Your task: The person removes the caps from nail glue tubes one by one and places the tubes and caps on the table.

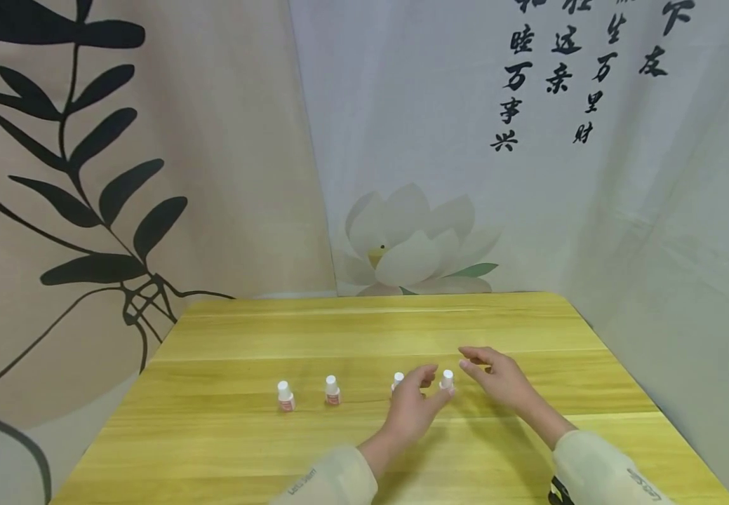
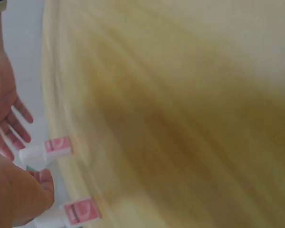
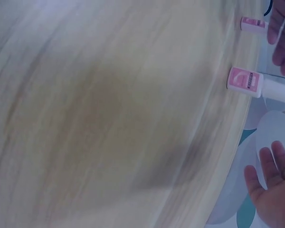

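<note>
Several small white-capped bottles with pink labels stand upright in a row on the wooden table. In the head view my left hand (image 1: 410,407) is in front of the two on the right, partly hiding the third bottle (image 1: 398,379) and the rightmost bottle (image 1: 447,379). Its fingers are relaxed, and no bottle is seen in its grasp. Just right of the rightmost bottle hovers my right hand (image 1: 502,381), fingers loosely extended and holding nothing. The right wrist view shows a gap between the right hand (image 3: 278,197) and the nearest bottle (image 3: 244,81).
Two more bottles, the leftmost (image 1: 285,397) and its neighbour (image 1: 332,391), stand to the left of the hands. The yellow wooden table (image 1: 244,463) ends at a back edge against a printed cloth backdrop (image 1: 244,175). A pale wall (image 1: 686,245) flanks its right side.
</note>
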{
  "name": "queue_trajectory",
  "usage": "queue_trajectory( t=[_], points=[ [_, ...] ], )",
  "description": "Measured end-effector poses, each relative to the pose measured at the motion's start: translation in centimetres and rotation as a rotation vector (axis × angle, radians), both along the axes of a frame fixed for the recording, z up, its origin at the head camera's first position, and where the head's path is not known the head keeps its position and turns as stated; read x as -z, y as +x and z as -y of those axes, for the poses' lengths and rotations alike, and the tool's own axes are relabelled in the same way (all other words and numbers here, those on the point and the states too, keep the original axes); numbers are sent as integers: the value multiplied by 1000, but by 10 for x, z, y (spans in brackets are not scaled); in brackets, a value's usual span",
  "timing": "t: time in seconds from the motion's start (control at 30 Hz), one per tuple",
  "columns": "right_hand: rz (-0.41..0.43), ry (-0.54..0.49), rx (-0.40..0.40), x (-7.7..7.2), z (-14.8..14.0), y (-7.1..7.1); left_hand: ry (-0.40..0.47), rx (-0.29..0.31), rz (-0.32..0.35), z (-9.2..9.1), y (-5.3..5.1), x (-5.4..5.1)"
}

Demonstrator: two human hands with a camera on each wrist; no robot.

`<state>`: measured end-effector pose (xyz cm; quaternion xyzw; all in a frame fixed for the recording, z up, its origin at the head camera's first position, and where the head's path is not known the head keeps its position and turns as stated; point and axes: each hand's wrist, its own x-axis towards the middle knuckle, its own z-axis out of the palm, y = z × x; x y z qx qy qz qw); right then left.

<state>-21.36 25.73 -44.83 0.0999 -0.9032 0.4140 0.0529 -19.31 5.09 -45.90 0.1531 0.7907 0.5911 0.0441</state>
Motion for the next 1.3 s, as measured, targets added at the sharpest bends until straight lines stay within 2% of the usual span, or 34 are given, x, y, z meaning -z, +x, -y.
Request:
queue_trajectory(
  t=[0.3,0.53,0.83,1.0,1.3],
  points=[
    [24,-59,1,3,7,2,22,-101,37,-7,4,24],
    [54,-68,-2,7,11,1,23,-174,41,-13,2,34],
    [62,-61,7,11,14,1,-6,-215,6,-18,3,38],
    [69,-65,18,10,16,2,-14,-243,8,-24,0,41],
    [79,-82,33,12,19,1,-49,-310,-44,-32,-1,42]
  ],
)
